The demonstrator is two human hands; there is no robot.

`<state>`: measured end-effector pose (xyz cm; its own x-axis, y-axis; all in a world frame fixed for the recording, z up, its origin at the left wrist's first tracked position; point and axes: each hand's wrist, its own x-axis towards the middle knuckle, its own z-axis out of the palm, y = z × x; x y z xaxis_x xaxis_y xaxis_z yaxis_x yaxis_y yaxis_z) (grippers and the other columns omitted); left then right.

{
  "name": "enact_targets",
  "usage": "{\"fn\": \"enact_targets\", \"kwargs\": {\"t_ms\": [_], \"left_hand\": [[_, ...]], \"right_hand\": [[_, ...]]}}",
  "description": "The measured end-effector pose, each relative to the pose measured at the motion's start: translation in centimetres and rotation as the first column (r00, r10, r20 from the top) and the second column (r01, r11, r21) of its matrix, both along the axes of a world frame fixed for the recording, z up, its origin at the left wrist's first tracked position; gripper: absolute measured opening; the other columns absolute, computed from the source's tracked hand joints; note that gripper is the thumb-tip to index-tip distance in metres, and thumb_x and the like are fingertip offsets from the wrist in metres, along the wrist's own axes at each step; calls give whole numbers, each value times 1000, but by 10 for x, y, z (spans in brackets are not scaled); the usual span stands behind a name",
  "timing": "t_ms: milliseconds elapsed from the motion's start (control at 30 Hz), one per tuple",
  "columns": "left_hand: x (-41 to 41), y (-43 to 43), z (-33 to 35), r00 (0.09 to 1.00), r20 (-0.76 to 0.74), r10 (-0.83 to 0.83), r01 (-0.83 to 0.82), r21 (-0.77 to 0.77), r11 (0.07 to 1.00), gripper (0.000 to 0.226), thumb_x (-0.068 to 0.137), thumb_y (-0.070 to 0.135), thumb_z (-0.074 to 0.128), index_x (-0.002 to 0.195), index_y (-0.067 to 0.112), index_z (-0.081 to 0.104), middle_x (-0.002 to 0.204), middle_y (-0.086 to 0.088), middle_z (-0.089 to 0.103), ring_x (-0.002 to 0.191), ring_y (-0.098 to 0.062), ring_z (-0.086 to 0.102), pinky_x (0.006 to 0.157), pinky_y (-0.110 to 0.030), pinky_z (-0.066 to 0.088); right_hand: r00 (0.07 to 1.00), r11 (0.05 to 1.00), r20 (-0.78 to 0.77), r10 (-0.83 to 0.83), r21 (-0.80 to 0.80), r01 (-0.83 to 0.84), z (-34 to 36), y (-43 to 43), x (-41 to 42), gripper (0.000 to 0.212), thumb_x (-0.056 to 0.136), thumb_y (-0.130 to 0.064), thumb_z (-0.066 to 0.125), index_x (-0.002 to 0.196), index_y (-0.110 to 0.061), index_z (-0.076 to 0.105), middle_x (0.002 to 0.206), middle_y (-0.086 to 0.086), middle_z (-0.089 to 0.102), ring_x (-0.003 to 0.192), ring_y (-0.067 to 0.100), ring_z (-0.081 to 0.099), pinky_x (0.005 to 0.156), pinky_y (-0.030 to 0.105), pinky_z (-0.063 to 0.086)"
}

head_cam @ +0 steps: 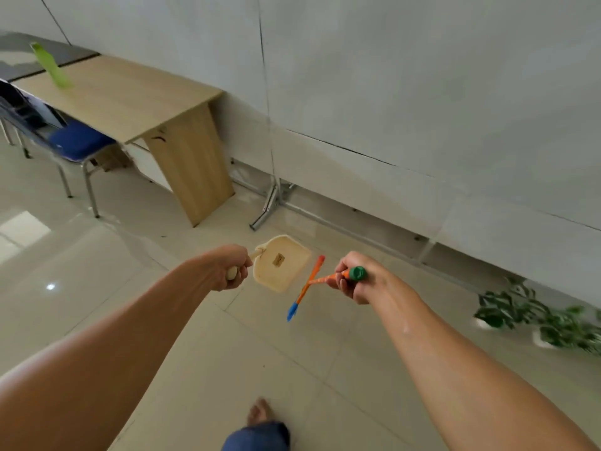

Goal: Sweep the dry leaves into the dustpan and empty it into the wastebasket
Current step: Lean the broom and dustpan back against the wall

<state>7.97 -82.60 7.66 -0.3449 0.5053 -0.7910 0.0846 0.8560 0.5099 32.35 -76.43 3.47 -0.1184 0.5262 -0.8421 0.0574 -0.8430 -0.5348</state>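
A single wide-angle view looks out from the person's head, facing forward and steeply down at the tiled floor (pixel 260 353). Both bare forearms enter from the lower corners and converge near the centre. There the left hand (pixel 232 266), gripping the dustpan (pixel 281 265), and the right hand (pixel 353 278), gripping the brush (pixel 307 286), sit at arm's reach from the lens. A foot (pixel 258 411) shows at the bottom edge, almost directly beneath. The frame is rolled: the base of the wall (pixel 422 92) runs diagonally from upper left to lower right. The wooden surface (pixel 123 96) and chair (pixel 78 141) lie farther off at upper left, potted plants (pixel 536 320) at the right edge.
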Motion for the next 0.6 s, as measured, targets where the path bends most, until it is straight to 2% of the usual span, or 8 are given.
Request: {"fn": "enact_targets", "kwargs": {"t_ms": [200, 467, 533, 600], "left_hand": [[-87, 126, -17, 999, -34, -40, 41, 26, 999, 13, 101, 4, 45, 91, 3, 52, 63, -4, 44, 24, -3, 37, 29, -11, 34], [-182, 285, -32, 978, -46, -203, 203, -10, 979, 14, 102, 5, 46, 89, 6, 52, 63, -3, 45, 26, -3, 39, 30, -11, 34], [-196, 323, -34, 968, -23, -248, 247, -41, 968, 12, 101, 5, 46, 92, 5, 54, 62, -3, 46, 29, -4, 39, 31, -12, 35], [-206, 361, -38, 962, -8, -273, 272, -48, 961, 13, 100, 4, 45, 90, 4, 53, 61, -3, 46, 29, -4, 39, 31, -11, 35]], "right_hand": [[999, 999, 34, 30, -19, -30, -13, 118, -85, 30, 87, -3, 39, 113, 2, 54, 74, 23, 64, 28, 9, 49, 28, 14, 38], [989, 989, -1, -146, -40, 146, -25, 235, -180, 47, 91, -3, 34, 136, 8, 46, 82, 28, 64, 29, 12, 53, 28, 16, 41], [985, 985, -35, -169, -48, 167, -25, 260, -194, 41, 94, -5, 35, 130, 9, 48, 81, 28, 65, 30, 11, 52, 27, 16, 40], [981, 983, -68, -182, -43, 180, -24, 292, -207, 24, 95, -7, 37, 108, 6, 52, 79, 27, 64, 30, 10, 50, 27, 15, 39]]}}
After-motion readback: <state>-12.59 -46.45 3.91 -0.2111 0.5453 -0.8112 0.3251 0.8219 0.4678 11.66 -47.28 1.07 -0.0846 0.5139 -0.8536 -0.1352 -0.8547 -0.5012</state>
